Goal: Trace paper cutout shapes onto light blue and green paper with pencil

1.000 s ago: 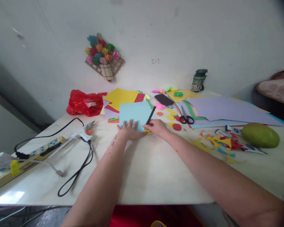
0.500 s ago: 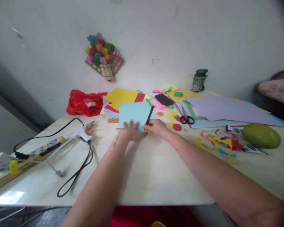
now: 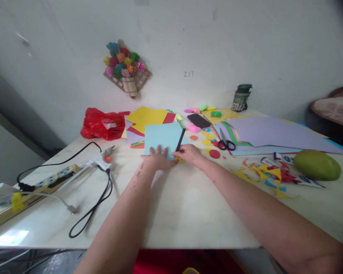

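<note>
My left hand (image 3: 159, 158) lies flat with spread fingers on the near edge of a light blue paper sheet (image 3: 162, 135). In my right hand (image 3: 188, 154) a black pen (image 3: 181, 139) is pinched, its upper end leaning slightly right and its tip hidden by the fingers. Between the two hands, a small yellow paper piece (image 3: 179, 160) peeks out by the sheet's lower right corner. Red and yellow paper circles (image 3: 214, 154) lie just right of my right hand, with an orange scalloped cut-out (image 3: 193, 137) farther back.
Black-handled scissors (image 3: 226, 144) rest by large purple paper (image 3: 274, 131). Paper scraps (image 3: 264, 173), glue tubes and a green fruit (image 3: 317, 164) lie right. A phone (image 3: 199, 120) is behind the hands. Left are a glue gun (image 3: 103, 163), power strip (image 3: 50, 180) and red bag (image 3: 100, 125).
Both hands, the pen and the blue sheet hold nearly the same place. Only a very slight shift of the whole view shows.
</note>
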`<state>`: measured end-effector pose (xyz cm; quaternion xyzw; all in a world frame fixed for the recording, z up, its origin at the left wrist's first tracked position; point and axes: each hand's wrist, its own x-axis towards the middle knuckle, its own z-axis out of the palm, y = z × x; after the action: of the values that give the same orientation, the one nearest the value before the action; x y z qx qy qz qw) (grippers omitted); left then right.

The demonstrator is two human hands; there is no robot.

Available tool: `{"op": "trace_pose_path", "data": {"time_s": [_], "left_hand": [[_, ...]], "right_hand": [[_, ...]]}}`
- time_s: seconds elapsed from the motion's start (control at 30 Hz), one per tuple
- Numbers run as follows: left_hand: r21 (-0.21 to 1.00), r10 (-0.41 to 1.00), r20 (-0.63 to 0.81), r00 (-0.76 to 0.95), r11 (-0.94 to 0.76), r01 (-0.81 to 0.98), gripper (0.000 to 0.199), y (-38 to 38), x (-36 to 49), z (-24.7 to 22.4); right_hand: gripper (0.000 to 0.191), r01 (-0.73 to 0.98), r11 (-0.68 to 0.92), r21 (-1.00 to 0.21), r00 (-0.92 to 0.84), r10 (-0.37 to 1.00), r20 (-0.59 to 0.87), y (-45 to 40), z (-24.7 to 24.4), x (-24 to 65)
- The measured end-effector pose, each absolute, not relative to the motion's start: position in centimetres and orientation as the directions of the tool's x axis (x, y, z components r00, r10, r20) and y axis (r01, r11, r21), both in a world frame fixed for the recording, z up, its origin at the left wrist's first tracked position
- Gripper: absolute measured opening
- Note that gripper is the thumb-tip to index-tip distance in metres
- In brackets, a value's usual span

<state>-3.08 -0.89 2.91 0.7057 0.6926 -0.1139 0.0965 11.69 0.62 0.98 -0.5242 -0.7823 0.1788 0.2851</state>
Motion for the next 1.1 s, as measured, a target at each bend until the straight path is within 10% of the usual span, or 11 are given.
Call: {"op": "trace_pose_path", "data": {"time_s": [1.1], "left_hand": [[-0.024,0.958,-0.287,0.021,-0.029,0.999,0.083,-0.61,-3.27,2.53]], "right_hand": [[0.041,0.728,0.376,-0.573,-0.255,0.925,0.283,0.76,0.67,11.63]]}}
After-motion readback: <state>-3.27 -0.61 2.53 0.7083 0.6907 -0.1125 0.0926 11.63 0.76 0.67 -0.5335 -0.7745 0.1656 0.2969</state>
